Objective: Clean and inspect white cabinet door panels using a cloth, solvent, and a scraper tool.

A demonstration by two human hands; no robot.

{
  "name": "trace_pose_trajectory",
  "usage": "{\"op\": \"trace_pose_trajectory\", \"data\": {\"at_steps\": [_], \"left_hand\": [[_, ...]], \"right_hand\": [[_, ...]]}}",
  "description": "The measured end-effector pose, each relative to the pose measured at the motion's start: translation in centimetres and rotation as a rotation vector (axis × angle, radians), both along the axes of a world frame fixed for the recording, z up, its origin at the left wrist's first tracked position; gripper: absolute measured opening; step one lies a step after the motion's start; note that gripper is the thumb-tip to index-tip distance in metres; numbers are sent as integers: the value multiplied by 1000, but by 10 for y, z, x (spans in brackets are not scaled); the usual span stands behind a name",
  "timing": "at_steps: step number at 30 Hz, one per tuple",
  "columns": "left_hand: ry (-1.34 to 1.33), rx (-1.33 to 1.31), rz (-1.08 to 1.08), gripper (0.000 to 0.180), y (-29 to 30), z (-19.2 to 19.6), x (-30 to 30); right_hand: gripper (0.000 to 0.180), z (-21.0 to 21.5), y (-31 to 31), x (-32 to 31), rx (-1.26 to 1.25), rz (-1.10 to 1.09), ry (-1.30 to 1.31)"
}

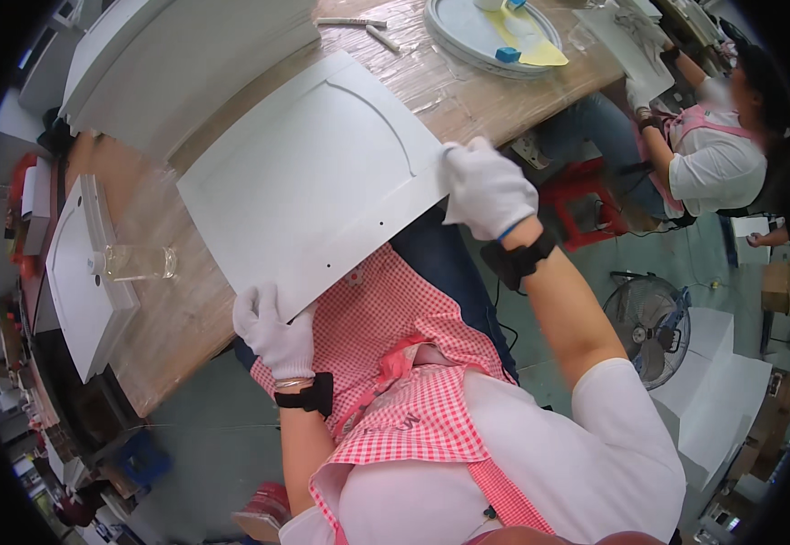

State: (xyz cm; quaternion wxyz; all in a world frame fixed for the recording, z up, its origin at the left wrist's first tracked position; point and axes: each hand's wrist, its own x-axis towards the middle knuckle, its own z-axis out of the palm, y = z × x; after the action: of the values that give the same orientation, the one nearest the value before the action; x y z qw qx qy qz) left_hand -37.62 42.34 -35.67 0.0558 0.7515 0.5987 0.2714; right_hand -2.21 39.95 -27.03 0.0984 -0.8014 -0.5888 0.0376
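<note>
A white panel [313,173] with a curved groove along its far right part and two small dark holes along its near edge lies tilted over the table's front edge and my lap. My left hand [275,331], in a white glove, is closed on the panel's near left corner. At the right corner, my gloved right hand [490,189] grips the edge with its fingers curled; the fingertips are partly hidden and slightly blurred.
Stacked white panels [195,73] stand at the far left. More panels [91,282] lie left, beside a clear bottle [141,263]. Two pens [381,38] and a round white lid [449,41] with a yellow cloth are beyond. A co-worker [713,154] sits right, near a floor fan [649,327].
</note>
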Motion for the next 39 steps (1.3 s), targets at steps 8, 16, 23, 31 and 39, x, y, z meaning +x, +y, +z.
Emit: {"op": "trace_pose_trajectory", "data": {"at_steps": [8, 16, 23, 31, 39], "left_hand": [[79, -6, 23, 66, -1, 3, 1], [83, -136, 9, 71, 6, 16, 10], [-255, -209, 16, 54, -4, 16, -19], [-1082, -735, 336, 45, 13, 26, -9], [-1091, -739, 314, 43, 16, 21, -16]], "right_hand": [[26, -29, 16, -105, -72, 422, 240], [17, -46, 17, -30, 63, 169, 48], [12, -41, 0, -74, 169, 197, 132], [15, -31, -11, -42, -38, -32, -48], [18, -23, -6, -45, -89, 20, -114]]}}
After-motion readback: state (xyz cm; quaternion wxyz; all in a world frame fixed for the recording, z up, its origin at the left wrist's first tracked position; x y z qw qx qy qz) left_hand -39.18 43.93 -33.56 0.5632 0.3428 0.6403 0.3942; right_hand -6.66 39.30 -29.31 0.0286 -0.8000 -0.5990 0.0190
